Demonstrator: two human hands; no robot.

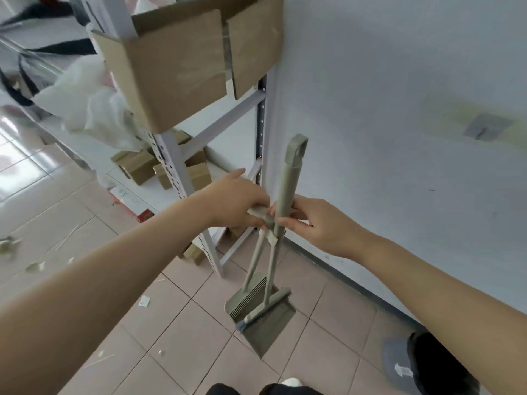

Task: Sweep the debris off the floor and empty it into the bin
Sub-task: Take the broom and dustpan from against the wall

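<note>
Left hand [239, 203] and right hand [316, 223], both clamped on the broom [288, 183] and dustpan [263, 317] handles, fingers hiding the clip joint. Pan foot stands on tiled floor [182, 337] beside the wall [399, 81]; debris [144, 301] lies left of it, open tiles around.

Both bare arms reach forward, left hand [236, 202] and right hand [316, 223] meeting fingertip-close, fingers curled in a pinch.

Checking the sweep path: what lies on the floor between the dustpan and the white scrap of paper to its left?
In the head view, only bare tile separates the dustpan from the white paper scrap.
</note>
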